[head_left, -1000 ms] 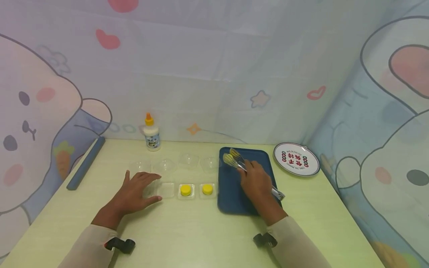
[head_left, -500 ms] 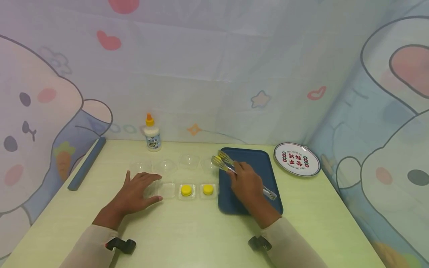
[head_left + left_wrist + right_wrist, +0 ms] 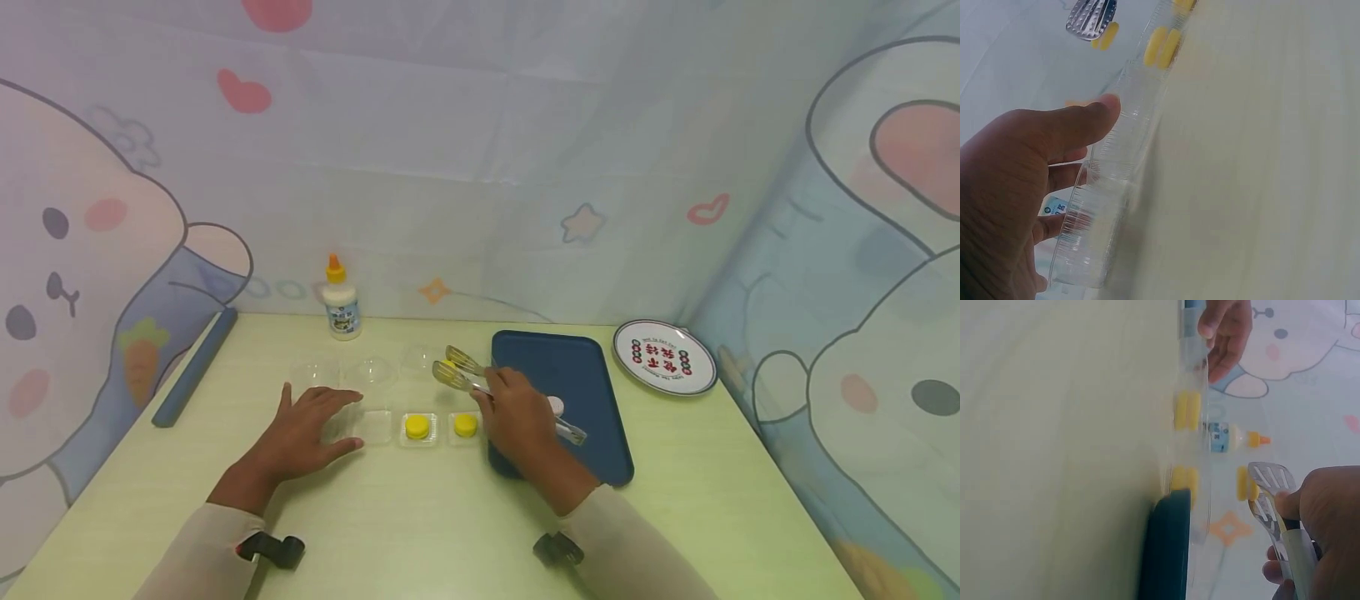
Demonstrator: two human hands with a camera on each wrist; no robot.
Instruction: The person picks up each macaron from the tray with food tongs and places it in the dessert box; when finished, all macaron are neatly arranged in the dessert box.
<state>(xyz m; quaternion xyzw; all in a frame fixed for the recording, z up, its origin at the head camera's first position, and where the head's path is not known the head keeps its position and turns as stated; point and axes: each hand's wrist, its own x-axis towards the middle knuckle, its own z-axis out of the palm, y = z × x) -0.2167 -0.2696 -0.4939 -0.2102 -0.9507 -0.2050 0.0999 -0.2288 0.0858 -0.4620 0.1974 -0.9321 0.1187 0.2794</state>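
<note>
My right hand (image 3: 521, 417) grips metal tongs (image 3: 572, 432), which pinch a yellow macaron (image 3: 1244, 483) in their slotted ends. The tongs' ends hover left of the dark blue tray (image 3: 600, 450), above the row of clear plastic boxes. Two boxes hold yellow macarons, a left one (image 3: 417, 427) and a right one (image 3: 466, 425). To their left is a clear box (image 3: 372, 426) with nothing visible inside. My left hand (image 3: 303, 429) rests around the left end of the row, thumb in front and fingers behind, fairly straight. In the left wrist view, its thumb (image 3: 1085, 128) overlaps the clear plastic.
Raised clear lids (image 3: 371, 371) line the boxes' far side. A white glue bottle (image 3: 342, 308) with an orange tip stands behind them. A white round piece (image 3: 556, 406) lies on the tray. Farther right is a printed plate (image 3: 663, 357); a blue-grey bar (image 3: 195, 367) lies at the left edge.
My right hand has moved left from over the tray, carrying the tongs and macaron toward the boxes. The white piece on the tray has come into sight. My left hand has stayed still.
</note>
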